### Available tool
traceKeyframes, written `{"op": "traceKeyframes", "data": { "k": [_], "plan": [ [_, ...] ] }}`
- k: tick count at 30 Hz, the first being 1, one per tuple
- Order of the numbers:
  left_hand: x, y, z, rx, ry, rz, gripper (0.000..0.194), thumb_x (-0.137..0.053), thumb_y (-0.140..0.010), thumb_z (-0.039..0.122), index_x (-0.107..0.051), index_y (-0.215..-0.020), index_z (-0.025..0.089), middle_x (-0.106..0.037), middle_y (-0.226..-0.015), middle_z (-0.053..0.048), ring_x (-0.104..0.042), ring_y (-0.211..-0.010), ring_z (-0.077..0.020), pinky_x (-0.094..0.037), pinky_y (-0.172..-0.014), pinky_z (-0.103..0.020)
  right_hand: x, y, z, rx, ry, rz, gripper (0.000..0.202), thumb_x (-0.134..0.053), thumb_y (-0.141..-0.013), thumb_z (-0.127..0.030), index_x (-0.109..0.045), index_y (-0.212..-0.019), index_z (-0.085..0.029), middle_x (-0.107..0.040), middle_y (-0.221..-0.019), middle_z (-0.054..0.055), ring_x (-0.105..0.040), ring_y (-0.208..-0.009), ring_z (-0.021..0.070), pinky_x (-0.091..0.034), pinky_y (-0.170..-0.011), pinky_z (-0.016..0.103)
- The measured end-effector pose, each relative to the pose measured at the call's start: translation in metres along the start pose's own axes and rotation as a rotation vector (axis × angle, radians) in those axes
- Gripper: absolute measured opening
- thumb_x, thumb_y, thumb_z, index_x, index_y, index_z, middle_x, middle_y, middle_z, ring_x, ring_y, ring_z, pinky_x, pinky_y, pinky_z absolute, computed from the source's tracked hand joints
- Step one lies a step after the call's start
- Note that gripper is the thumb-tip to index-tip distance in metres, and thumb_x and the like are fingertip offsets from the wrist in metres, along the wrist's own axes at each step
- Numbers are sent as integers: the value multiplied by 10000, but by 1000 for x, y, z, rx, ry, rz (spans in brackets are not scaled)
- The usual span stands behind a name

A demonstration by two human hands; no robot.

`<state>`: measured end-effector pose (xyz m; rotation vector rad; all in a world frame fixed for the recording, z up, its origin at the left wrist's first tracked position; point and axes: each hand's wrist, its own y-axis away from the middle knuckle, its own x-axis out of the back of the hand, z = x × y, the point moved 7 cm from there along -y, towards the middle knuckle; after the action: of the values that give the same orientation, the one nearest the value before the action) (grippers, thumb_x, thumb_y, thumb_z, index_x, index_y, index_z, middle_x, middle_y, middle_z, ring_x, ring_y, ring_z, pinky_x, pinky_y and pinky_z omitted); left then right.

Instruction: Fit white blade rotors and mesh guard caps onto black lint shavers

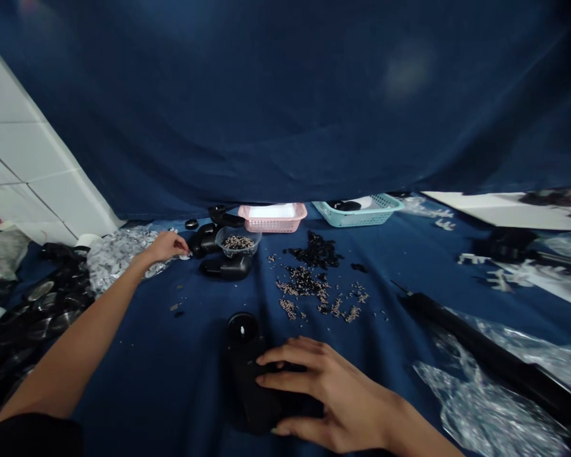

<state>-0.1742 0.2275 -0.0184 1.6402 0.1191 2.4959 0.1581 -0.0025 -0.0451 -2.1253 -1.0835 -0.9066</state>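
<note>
At the front centre, a black plastic housing with a round cup-like end lies on the blue cloth. My right hand grips its right side, fingers on top and thumb near its lower end. Farther off to the left, my left hand is closed in a pinch at the edge of a clear bag of small whitish parts. A small white piece shows at its fingertips. Just right of that hand lie more black housings around a clear bowl of small screws.
Loose screws and small black parts are scattered mid-cloth. A pink basket and a turquoise basket stand behind. An electric screwdriver and clear plastic bags lie right. Black round parts pile up left.
</note>
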Motion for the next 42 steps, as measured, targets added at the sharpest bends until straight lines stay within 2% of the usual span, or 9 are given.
{"op": "traceKeyframes", "data": {
  "k": [4,7,11,16,21,25,29,33,42],
  "plan": [
    [24,19,6,47,282,209,298,-651,-922,356,-650,-1152,167,-655,-1195,-74,-650,-1041,-251,-567,-874,-427,3,1,-1,24,-12,61,496,-706,-884,-496,-682,-1288,-210,-668,-1329,109,-672,-1169,291,-495,-1061,502],
    [25,45,28,28,562,292,376,-573,-960,425,-591,-1250,186,-630,-1238,-108,-646,-1016,-227,-571,-852,-429,12,0,-3,51,-50,172,454,-715,-894,-456,-699,-1253,-179,-718,-1218,119,-710,-1065,256,-566,-951,421],
    [-27,94,79,-22,876,193,368,-352,-1007,459,-593,-1228,289,-631,-1231,-85,-629,-1074,-211,-566,-824,-373,28,2,-4,76,-149,362,365,-722,-909,-363,-707,-1216,-166,-745,-1103,110,-724,-984,203,-599,-853,312],
    [-116,158,139,-6,1113,-97,217,-537,-858,501,-674,-997,407,-677,-1128,-59,-633,-1023,-257,-546,-752,-438,46,12,6,39,-282,644,366,-810,-832,-282,-718,-1182,-229,-740,-977,53,-688,-725,141,-593,-723,290],
    [-146,185,177,44,1461,-353,209,-794,-634,509,-741,-812,412,-664,-935,-34,-580,-786,-204,-522,-676,-398,55,22,14,32,-470,826,602,-883,-744,-334,-656,-1299,-299,-680,-1067,60,-644,-701,144,-571,-693,337],
    [-155,192,192,187,1773,-439,278,-981,-442,371,-759,-605,338,-652,-709,7,-516,-611,-97,-486,-540,-220,58,22,9,56,-547,823,721,-915,-688,-364,-621,-1345,-321,-578,-1254,97,-643,-792,167,-575,-697,344],
    [-156,203,198,292,1803,-384,287,-1002,-438,284,-784,-617,233,-699,-670,13,-561,-593,-39,-481,-568,-113,58,20,1,101,-525,763,723,-923,-670,-372,-644,-1333,-296,-600,-1259,111,-629,-806,176,-567,-712,345],
    [-154,211,201,352,1785,-348,310,-995,-449,250,-801,-683,190,-745,-704,-10,-624,-641,-67,-489,-594,-129,60,20,-4,116,-500,717,742,-937,-649,-357,-650,-1331,-296,-658,-1219,90,-629,-818,174,-547,-688,317],
    [-159,214,204,246,1672,-394,190,-927,-628,311,-805,-736,213,-741,-742,-17,-593,-706,-85,-466,-661,-168,70,19,-17,155,-364,631,547,-913,-696,-227,-729,-1211,-225,-734,-1078,81,-715,-967,203,-599,-842,320]
  ]
}}
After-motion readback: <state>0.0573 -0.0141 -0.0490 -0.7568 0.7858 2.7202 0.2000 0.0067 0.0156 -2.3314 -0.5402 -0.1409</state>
